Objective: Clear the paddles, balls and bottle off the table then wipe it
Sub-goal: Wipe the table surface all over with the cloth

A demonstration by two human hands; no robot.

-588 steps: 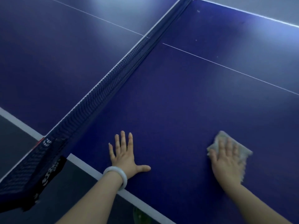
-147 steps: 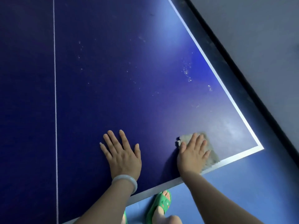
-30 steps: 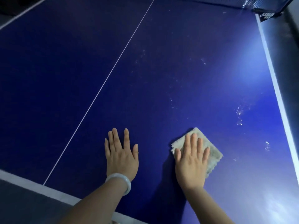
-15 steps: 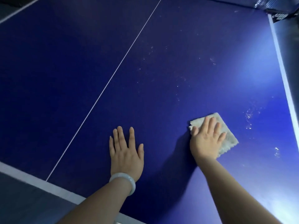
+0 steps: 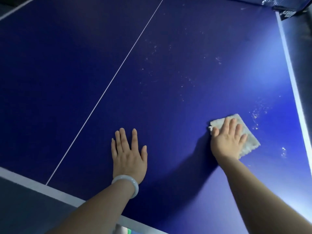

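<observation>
Fingers of the right hand (image 5: 227, 141) lie straight and flat on a pale cloth (image 5: 248, 141) at the right of the frame, pressing it onto the blue desk (image 5: 168, 48). Left hand (image 5: 129, 157), wearing a white bracelet (image 5: 126, 184), rests flat with fingers spread, lower middle. Small wet spots (image 5: 255, 119) shine beside the cloth.

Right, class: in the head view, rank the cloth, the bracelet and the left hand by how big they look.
1. Left hand and cloth: too alike to rank, since the right hand covers part of the cloth.
2. Bracelet: smallest.
</observation>
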